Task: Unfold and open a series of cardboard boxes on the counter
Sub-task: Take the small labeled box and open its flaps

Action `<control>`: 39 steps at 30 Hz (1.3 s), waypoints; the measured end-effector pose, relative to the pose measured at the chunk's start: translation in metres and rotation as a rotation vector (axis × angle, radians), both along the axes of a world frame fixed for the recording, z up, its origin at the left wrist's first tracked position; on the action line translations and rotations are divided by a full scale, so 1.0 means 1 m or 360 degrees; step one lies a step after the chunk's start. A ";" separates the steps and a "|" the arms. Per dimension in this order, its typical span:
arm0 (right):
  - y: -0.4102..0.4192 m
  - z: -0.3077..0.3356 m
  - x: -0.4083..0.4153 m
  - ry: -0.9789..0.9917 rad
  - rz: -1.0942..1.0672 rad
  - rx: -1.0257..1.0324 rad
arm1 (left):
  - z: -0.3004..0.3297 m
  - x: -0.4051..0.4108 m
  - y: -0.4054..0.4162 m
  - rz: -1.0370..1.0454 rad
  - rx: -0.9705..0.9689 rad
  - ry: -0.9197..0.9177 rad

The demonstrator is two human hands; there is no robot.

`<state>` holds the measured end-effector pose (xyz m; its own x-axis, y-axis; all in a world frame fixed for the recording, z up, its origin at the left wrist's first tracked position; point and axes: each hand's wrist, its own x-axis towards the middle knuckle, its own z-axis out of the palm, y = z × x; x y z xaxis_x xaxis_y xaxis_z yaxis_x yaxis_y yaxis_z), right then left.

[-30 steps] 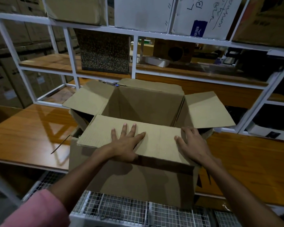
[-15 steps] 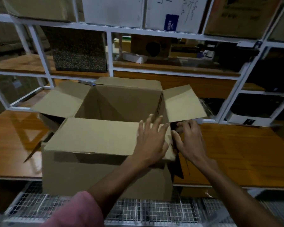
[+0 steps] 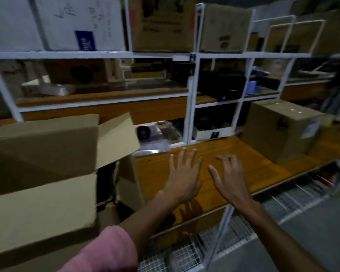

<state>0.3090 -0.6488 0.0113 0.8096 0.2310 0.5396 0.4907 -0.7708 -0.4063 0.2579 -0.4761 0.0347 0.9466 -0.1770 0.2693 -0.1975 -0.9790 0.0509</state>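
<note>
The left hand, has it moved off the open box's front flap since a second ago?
Yes. The left hand has left the open box and now hovers to its right, over the bare counter.

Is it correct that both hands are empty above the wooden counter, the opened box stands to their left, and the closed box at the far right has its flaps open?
Not entirely. In the head view the box at the far right is closed, its top flat. The rest holds: left hand and right hand are empty above the counter, and the opened box stands to their left.
</note>
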 end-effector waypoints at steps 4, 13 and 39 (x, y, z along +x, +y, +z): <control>-0.074 -0.003 0.026 0.0035 -0.0155 -0.0006 | -0.009 0.047 -0.059 -0.0112 0.0003 0.0029; -0.161 -0.016 0.084 0.0224 -0.0364 0.0008 | -0.024 0.143 -0.141 -0.0290 0.0041 0.0105; -0.235 -0.010 0.346 0.0165 -0.0729 -0.0341 | -0.034 0.447 -0.238 -0.0598 -0.0069 0.0086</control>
<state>0.6553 -0.8843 0.0008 0.9003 -0.0632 0.4306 0.0490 -0.9684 -0.2445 0.7051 -0.7139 0.0005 0.8312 -0.5037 0.2355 -0.5379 -0.8356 0.1111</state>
